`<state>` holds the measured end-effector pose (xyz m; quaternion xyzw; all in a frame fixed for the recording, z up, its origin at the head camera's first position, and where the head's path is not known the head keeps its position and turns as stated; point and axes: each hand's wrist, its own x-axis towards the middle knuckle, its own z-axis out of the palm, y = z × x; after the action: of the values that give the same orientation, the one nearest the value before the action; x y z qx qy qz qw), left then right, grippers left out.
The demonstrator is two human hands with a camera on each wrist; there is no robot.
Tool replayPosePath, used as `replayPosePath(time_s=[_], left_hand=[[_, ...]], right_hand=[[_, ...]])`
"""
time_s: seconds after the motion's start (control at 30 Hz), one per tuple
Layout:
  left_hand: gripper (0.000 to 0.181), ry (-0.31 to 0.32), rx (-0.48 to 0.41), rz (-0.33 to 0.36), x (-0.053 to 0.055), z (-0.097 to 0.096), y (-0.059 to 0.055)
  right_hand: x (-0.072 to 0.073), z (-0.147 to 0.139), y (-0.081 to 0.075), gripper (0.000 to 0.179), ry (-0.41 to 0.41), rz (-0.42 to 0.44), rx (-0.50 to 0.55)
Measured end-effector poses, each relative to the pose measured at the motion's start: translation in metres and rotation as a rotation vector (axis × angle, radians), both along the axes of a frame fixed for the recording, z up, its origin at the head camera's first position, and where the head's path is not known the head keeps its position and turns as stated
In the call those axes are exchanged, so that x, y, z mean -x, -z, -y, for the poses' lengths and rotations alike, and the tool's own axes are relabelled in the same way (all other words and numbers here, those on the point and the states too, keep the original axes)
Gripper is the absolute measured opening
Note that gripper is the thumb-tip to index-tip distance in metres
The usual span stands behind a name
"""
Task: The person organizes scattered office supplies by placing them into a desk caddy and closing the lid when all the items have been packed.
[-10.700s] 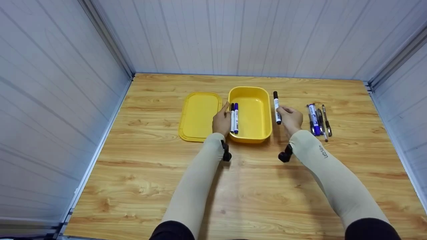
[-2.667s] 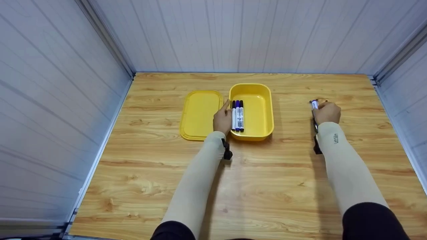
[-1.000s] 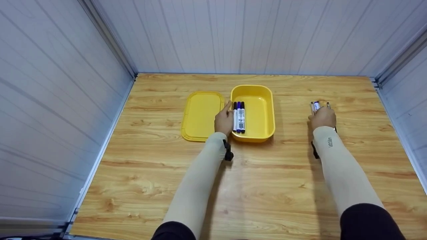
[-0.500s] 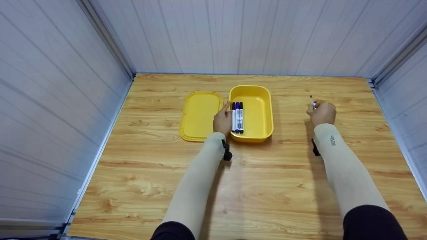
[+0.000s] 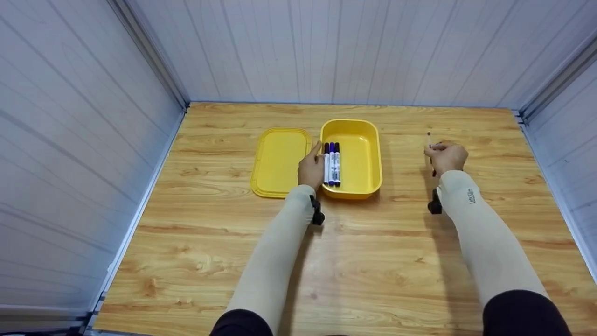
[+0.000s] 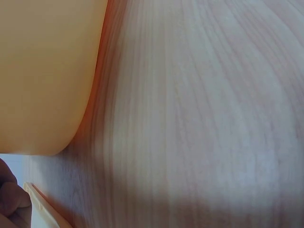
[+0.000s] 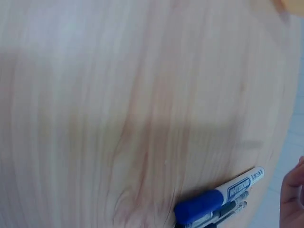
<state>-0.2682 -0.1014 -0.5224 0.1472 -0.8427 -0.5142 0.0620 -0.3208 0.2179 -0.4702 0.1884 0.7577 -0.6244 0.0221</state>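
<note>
Head view first: the right hand (image 5: 450, 156) has a slim pen (image 5: 429, 138) pinched between thumb and fingers, well right of the yellow box (image 5: 361, 163), the pen's tip end pointing roughly far or near, can't tell which. Left hand (image 5: 310, 170) is at the box's left wall, one finger stretched toward the far side; can't really tell if the others curl round the wall or just touch it. Three markers (image 5: 332, 163) lie side by side inside the box along its left side, and the yellow lid (image 5: 280, 161) is on the table (image 5: 387, 261) just left of it. Right wrist cam catches a blue-capped marker (image 7: 221, 196) on the table, thin pens (image 7: 229, 208) right beside it
</note>
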Motion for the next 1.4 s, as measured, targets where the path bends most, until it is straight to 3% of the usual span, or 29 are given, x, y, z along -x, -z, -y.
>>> replayPosePath(time_s=[0.07, 0.1, 0.13, 0.53, 0.7, 1.07, 1.4], left_hand=[[0.043, -0.001, -0.005, 0.006, 0.0, 0.0, 0.0], [0.043, 0.0, -0.005, 0.005, 0.0, 0.0, 0.0], [0.043, 0.0, -0.002, 0.003, 0.0, 0.0, 0.0], [0.043, 0.006, 0.02, -0.041, 0.0, 0.001, 0.001], [0.043, 0.01, 0.022, -0.048, 0.0, 0.001, 0.002], [0.043, 0.027, -0.004, -0.045, -0.001, 0.001, 0.002], [0.043, 0.01, 0.03, -0.04, 0.0, 0.001, 0.002]], right_hand=[[0.0, 0.0, 0.002, 0.023, -0.014, 0.026, -0.075], [0.0, -0.001, 0.004, 0.028, -0.042, 0.042, -0.246], [0.001, -0.002, 0.006, 0.03, -0.057, 0.049, -0.291], [0.006, 0.0, 0.013, 0.032, -0.038, 0.081, -0.134], [0.004, 0.004, 0.01, 0.038, -0.05, 0.103, -0.149], [0.003, 0.02, 0.008, 0.046, -0.034, 0.104, -0.061], [0.004, 0.023, 0.01, 0.049, -0.063, 0.103, -0.099]])
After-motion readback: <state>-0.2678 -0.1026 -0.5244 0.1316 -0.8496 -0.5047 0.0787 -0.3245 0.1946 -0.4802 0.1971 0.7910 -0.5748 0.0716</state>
